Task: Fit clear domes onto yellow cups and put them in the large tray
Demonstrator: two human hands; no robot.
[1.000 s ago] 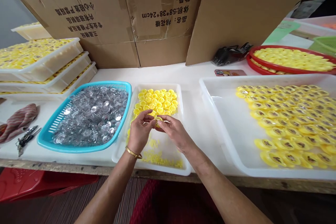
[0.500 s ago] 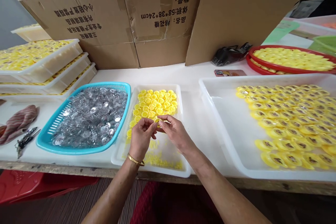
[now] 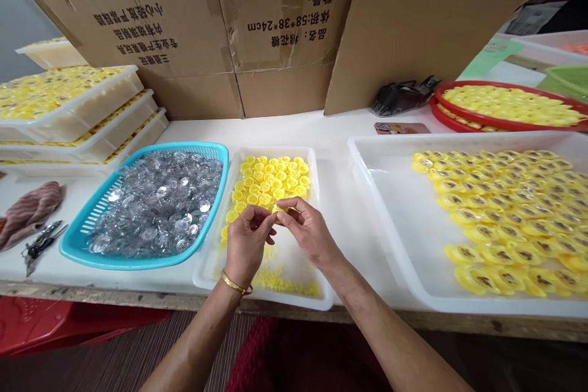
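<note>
Cardboard boxes (image 3: 285, 30) wall off the far side of the white table (image 3: 335, 125). On my right lies the big white tray (image 3: 390, 208), its far half covered with rows of yellow pieces with dark centres (image 3: 514, 208). Behind it sit two stacked red trays (image 3: 443, 111) with more yellow parts. On my left is a blue basket (image 3: 138, 261) heaped with clear plastic discs (image 3: 156, 202), and beyond it stands a stack of white trays (image 3: 96, 107) filled with yellow parts.

Straight ahead, between the basket and the big tray, is the smaller white tray (image 3: 275, 150). Loose yellow caps (image 3: 271, 177) are packed at its far end and yellow crumbs (image 3: 280, 278) are scattered at its near end.

Both my hands meet over the middle of this tray. My left hand (image 3: 245, 245), a gold bangle (image 3: 235, 285) on its wrist, and my right hand (image 3: 310, 233) have their fingertips pressed together on one yellow cap (image 3: 278, 209). I hold it just above the tray, near the heap of caps. Most of it is hidden by my fingers.

A striped cloth (image 3: 30, 211) and a pair of cutters (image 3: 41, 242) lie at the far left edge.
</note>
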